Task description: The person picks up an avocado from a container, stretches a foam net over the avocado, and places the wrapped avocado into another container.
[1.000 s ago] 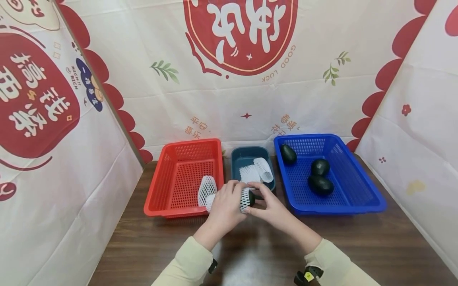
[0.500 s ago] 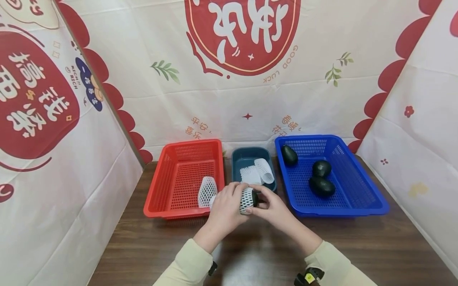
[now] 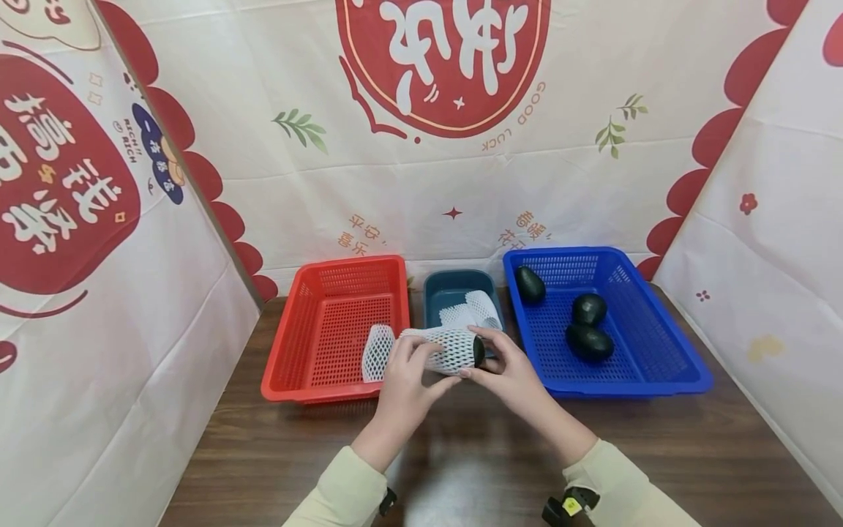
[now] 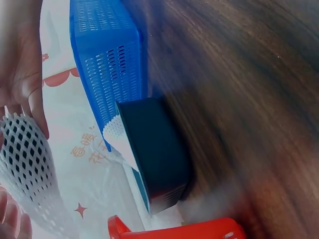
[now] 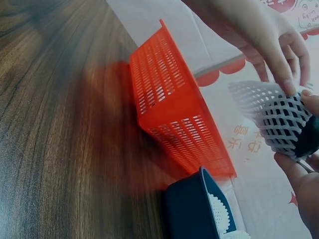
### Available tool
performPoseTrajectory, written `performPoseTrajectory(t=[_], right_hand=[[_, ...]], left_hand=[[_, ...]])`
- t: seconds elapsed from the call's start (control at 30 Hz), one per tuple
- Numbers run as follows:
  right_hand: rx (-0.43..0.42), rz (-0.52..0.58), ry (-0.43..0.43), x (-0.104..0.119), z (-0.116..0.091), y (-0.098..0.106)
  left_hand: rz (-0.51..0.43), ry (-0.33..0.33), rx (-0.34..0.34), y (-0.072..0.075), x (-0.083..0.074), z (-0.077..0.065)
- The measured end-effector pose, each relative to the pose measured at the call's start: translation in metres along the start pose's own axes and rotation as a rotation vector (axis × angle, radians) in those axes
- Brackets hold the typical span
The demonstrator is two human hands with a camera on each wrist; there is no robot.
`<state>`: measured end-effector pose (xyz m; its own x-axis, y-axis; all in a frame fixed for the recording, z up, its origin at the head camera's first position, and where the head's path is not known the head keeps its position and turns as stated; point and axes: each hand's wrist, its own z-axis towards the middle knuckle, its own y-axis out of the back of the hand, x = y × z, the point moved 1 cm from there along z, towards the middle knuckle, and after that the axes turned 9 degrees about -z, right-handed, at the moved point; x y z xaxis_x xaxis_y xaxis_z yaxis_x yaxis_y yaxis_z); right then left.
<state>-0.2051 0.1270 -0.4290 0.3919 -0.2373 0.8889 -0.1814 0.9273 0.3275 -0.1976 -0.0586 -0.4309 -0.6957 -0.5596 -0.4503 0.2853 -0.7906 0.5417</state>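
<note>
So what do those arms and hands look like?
Left hand and right hand are gloveless. Left sleeve and right sleeve are pale cream. Beside the left is a black piece; by the right, a black band with a yellow patch.

Net sleeve [image 3: 453, 351] now more visible

netting [image 3: 453, 351]: matt foam | red basket [image 3: 341, 315]: plastic | table [image 3: 461, 476]: glossy wood
</note>
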Motion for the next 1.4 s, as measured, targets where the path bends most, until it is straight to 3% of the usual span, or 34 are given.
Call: performPoseTrajectory(t=[0.2,0.3,0.4,0.53,0.6,0.67,0.83,1.07,1.27,1.4], right_hand=[[-0.042,-0.041,0.062,0.012,-0.002,0.001],[-0.083,-0.049,0.084,0.012,-0.002,0.001],[-0.131,-0.024,0.090,0.013,-0.002,0.000],[-0.163,-0.003,0.074,0.015,-0.002,-0.002],[-0.171,-0.013,0.069,0.015,-0.002,-0.004],[-0.172,-0.026,0.070,0.015,-0.003,-0.006],[-0.146,-0.045,0.111,0.015,-0.003,-0.008],[-0.108,0.020,0.182,0.012,-0.002,-0.009],[-0.114,0.048,0.203,0.010,-0.002,-0.011],[-0.133,0.031,0.199,0.011,-0.002,-0.014]], left_hand=[[-0.093,0.111,-0.019,0.000,0.001,-0.004],[-0.096,0.158,-0.020,0.001,-0.001,-0.005],[-0.116,0.277,0.079,-0.002,-0.001,-0.004],[-0.216,0.539,0.293,-0.009,0.001,-0.003],[-0.300,0.635,0.332,-0.011,0.002,-0.002],[-0.381,0.687,0.327,-0.012,0.002,-0.001],[-0.561,0.730,0.278,-0.014,0.007,0.001],[-0.848,0.782,0.169,-0.012,0.009,0.009],[-0.891,0.803,0.146,0.002,-0.009,0.018],[-0.927,0.817,0.115,0.003,-0.013,0.019]])
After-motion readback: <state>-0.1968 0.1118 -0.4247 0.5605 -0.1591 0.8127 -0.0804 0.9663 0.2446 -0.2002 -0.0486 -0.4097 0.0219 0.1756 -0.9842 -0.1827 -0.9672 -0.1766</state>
